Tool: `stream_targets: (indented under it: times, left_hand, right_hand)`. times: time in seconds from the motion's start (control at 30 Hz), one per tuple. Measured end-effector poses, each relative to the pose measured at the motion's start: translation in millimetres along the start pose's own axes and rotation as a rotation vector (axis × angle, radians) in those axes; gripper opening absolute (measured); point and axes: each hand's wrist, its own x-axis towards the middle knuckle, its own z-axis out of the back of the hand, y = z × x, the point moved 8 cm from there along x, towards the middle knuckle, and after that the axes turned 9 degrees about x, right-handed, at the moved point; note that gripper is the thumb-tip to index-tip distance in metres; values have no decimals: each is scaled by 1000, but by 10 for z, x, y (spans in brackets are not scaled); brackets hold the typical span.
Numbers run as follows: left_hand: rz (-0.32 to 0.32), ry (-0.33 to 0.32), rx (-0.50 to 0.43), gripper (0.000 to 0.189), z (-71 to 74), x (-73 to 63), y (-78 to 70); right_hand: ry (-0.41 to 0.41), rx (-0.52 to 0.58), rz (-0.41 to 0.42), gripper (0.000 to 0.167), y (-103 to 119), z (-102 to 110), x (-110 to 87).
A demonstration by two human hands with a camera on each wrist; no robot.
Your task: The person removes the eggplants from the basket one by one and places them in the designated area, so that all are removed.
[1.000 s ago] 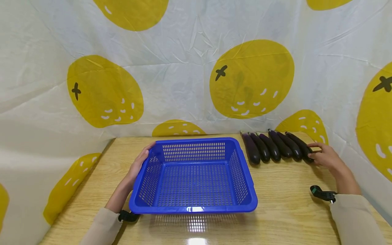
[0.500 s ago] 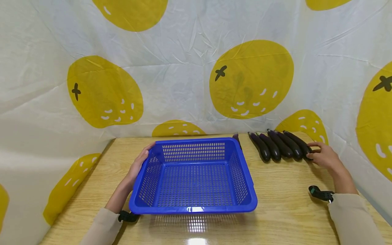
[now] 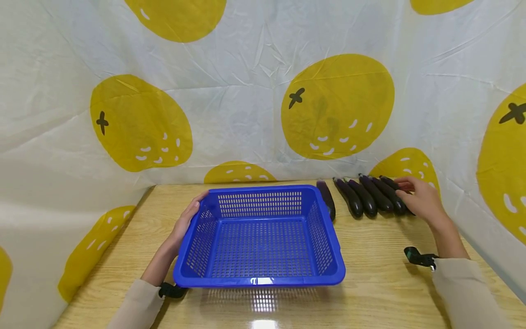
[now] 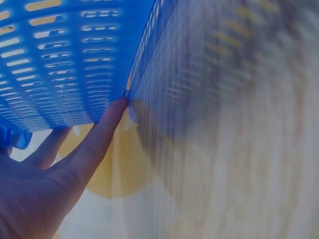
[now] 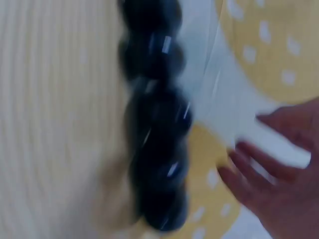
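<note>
A blue plastic basket (image 3: 263, 281) with slotted walls stands in the middle of the table. My left hand (image 3: 186, 224) rests along its left side, fingertips at the rim near the back corner. In the left wrist view, that hand's straight fingers (image 4: 89, 147) touch the outside wall. Several dark purple eggplants (image 3: 371, 196) lie side by side at the back right. One eggplant (image 3: 327, 201) lies apart from them, against the basket's right rim and partly hidden by it. My right hand (image 3: 423, 201) hovers over the rightmost eggplant, its spread fingers (image 5: 254, 167) holding nothing.
The wooden table (image 3: 382, 274) ends at the back against a white cloth (image 3: 234, 123) printed with yellow fruit. The cloth also rises on both sides, close to my right arm. Each wrist wears a dark strap with a camera.
The leftmost eggplant rolled left away from the row to behind the basket's rim, then came back slightly right. My right hand moved off the row's right end, left over the eggplants. Left hand still.
</note>
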Motion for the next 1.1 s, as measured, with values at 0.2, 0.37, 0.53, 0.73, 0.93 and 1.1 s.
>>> stream_targets:
  times: [0.2, 0.37, 0.53, 0.73, 0.93, 1.1]
  left_hand:
    - [2, -4, -2, 56, 1, -3, -8]
    - [10, -6, -8, 56, -6, 5, 2]
    - [10, -4, -6, 56, -8, -1, -1]
    - [4, -4, -2, 56, -1, -14, -22]
    - [9, -1, 8, 57, -6, -18, -22]
    - [9, -2, 17, 57, -21, -13, -31]
  right_hand:
    - [303, 8, 200, 35, 739, -649, 21]
    - [412, -88, 271, 34, 949, -1059, -39]
    - [395, -132, 277, 27, 976, -1193, -63]
    - [340, -113, 236, 30, 966, -1236, -40]
    - [285, -114, 198, 31, 947, -1319, -31]
    - [286, -150, 186, 40, 937, -1375, -54]
